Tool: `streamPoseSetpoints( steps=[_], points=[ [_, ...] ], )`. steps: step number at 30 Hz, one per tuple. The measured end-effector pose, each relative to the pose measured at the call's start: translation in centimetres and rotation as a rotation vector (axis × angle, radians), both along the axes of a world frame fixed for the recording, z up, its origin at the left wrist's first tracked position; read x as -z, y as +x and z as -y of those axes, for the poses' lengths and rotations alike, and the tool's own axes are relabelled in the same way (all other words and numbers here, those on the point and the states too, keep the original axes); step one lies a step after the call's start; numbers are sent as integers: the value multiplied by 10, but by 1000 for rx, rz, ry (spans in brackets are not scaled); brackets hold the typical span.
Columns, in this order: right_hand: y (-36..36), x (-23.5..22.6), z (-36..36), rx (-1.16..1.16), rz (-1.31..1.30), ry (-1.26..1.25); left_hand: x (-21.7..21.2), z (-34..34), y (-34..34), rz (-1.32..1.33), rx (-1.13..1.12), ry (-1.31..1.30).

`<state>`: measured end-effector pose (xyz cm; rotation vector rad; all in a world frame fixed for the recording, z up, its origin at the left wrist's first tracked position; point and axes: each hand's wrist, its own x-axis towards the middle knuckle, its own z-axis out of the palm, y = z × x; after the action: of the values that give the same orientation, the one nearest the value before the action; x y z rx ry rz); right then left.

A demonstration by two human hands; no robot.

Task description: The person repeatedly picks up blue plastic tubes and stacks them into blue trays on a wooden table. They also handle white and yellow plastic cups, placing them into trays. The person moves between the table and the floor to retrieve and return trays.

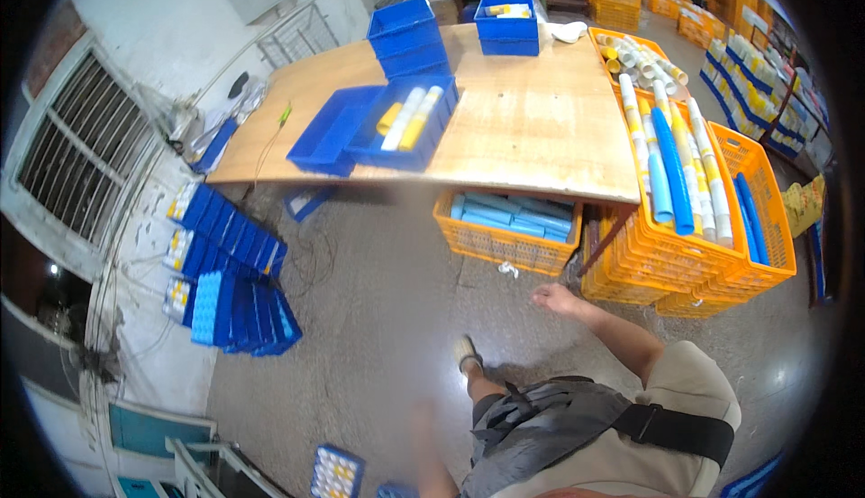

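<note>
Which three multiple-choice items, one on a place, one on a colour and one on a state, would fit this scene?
1. Where is the orange crate of pale blue rolls?
A. on the wooden table
B. on the floor, under the table's edge
C. on a shelf

2. What colour are the bins on the table?
A. blue
B. green
C. red

3. What does the right hand hold?
A. a roll
B. a bin
C. nothing

Key: 1 B, the table's edge overhangs the crate; 2 A, all are blue; 3 C, the hand is bare in the air.
</note>
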<state>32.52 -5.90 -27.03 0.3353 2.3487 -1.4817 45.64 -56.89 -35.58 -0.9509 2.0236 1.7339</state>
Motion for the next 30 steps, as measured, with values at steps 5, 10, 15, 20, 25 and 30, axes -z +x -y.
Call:
streamPoseSetpoints(
  steps=[5,10,15,20,25,30],
  points=[
    [-212,-83,23,143,-202,-62,-68,23,-252,-2,288,-451],
    [-411,-149,23,217,-433,-88,-148,21,-499,-204,496,-855],
    [-607,-220,5,174,-771,158,-226,-13,-710,-779,588,-1197],
    [-813,-271,-11,219,-1005,519,-225,-19,-847,-1064,948,-1378],
    [-961,-301,-39,223,-1272,1202,-236,0,-903,-698,1428,-1372],
    [-997,-349,-88,-74,-841,997,-344,-13,-910,-982,1352,-1161]
  ],
)
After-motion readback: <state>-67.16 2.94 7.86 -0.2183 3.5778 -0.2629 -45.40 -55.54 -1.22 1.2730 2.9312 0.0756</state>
